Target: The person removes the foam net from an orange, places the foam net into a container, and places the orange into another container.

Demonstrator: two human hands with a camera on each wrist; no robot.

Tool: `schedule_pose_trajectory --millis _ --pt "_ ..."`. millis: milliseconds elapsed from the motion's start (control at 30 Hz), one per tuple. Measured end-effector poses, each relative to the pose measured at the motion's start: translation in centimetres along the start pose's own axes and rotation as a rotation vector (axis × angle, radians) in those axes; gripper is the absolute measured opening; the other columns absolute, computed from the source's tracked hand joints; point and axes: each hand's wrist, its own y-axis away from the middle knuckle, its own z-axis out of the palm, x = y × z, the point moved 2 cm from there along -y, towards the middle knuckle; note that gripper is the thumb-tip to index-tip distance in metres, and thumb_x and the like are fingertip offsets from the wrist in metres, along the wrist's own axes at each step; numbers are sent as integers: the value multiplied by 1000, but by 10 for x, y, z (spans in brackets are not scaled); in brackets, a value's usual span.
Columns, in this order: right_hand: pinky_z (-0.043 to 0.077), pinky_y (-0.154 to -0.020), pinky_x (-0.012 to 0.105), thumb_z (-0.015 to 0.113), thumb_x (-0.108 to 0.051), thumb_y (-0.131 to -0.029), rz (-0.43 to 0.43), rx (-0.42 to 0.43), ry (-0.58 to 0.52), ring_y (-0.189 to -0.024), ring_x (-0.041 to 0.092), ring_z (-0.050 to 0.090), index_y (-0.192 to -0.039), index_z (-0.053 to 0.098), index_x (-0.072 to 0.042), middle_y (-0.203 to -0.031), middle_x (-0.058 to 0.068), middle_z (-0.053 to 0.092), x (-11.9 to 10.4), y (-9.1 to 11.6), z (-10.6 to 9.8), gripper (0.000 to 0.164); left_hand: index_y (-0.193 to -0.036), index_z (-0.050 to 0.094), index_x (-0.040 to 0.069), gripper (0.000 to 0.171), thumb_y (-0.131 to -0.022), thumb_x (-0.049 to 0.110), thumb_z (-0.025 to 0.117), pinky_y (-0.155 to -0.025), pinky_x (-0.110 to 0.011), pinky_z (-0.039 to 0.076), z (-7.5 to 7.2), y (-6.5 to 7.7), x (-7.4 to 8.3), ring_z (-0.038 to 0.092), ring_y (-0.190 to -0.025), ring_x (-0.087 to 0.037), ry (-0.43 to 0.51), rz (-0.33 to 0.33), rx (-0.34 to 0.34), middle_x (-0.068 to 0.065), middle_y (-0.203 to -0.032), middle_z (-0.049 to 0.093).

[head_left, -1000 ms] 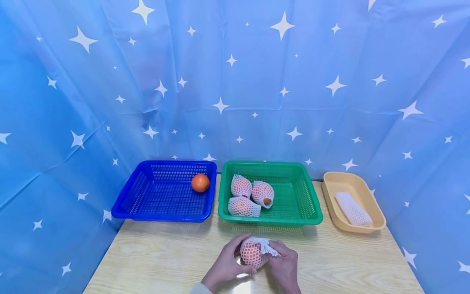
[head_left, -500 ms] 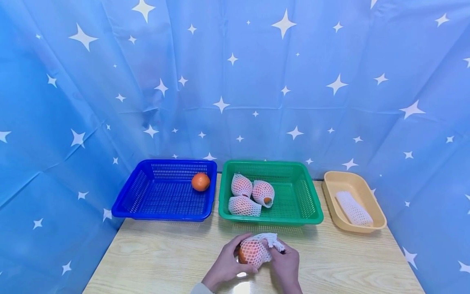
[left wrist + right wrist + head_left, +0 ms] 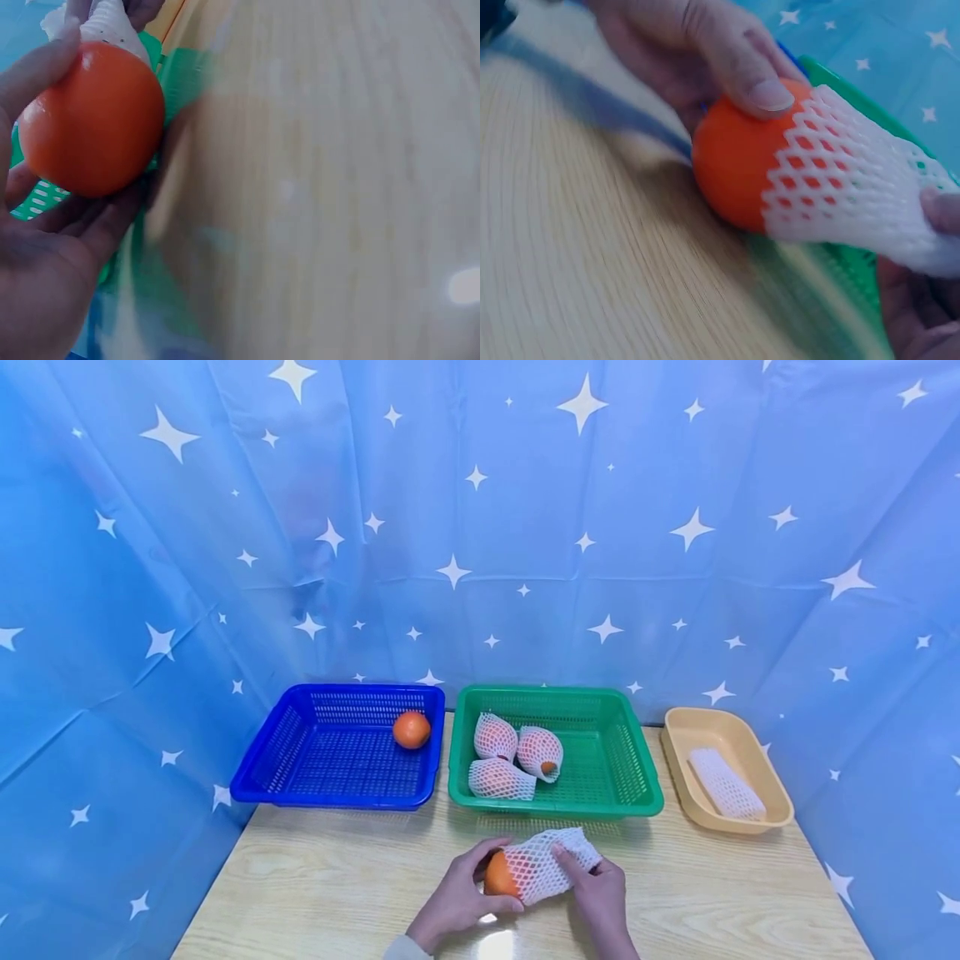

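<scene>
- The white net (image 3: 551, 864) has slid rightward along the held fruit (image 3: 500, 878), and the right hand (image 3: 602, 893) has shifted right with it; a second ago the mesh covered nearly all of the orange skin that showed.
- That leaves the fruit's left side bare while its right side sits inside the mesh, so I judge the net to be about partway off.
- The left hand (image 3: 461, 895) holds the bare end, thumb and fingers curled round it; the right hand pinches the net's far end. The two hands stand apart, joined only by fruit and net.
- The held fruit is in front of the green basket (image 3: 600, 768), over the table (image 3: 322, 877); whether it touches the wood I cannot tell.
- Count: one fruit in hand; one bare orange fruit (image 3: 412, 730) in the blue basket (image 3: 337, 768); three wrapped fruits (image 3: 501, 778) in the green basket.
- The tan tray (image 3: 697, 727) holds at least one loose net (image 3: 727, 785); layers cannot be counted.
</scene>
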Motion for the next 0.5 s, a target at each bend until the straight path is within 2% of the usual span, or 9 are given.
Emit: schedule_pose_trajectory --millis 167,300,433,500 --pt "52 -79 17 79 -37 -90 -52 -105 80 -92 3 66 -124 69 1 -109 10 77 -8 3 -11 51 -146 53 24 79 -77 37 90 -106 -27 47 -4 2 9 57 -127 -12 -139 -1 19 7 -140 60" --pt "51 -79 19 78 -29 -91 -53 -144 103 -93 4 64 -126 67 2 -111 10 76 -15 4 -27 48 -143 54 27 80 -74 41 92 -102 -35 49 -5 3 15 57 -123 -15 -275 -16 35 7 -137 59" --pt "50 -82 16 78 -28 -91 -33 -119 50 -91 1 65 -124 68 -1 -100 -4 77 -28 2 -55 44 -141 55 25 80 -72 36 93 -99 -37 51 -5 3 16 58 -122 -16 -288 -37 26 6 -138 59" --pt "50 -83 14 76 -24 -93 -42 -107 -4 -89 -1 67 -116 73 -10 -93 -11 76 -36 0 -71 27 -141 56 24 79 -72 36 93 -100 -37 51 -7 3 15 59 -121 -15 -273 -33 20 6 -138 59"
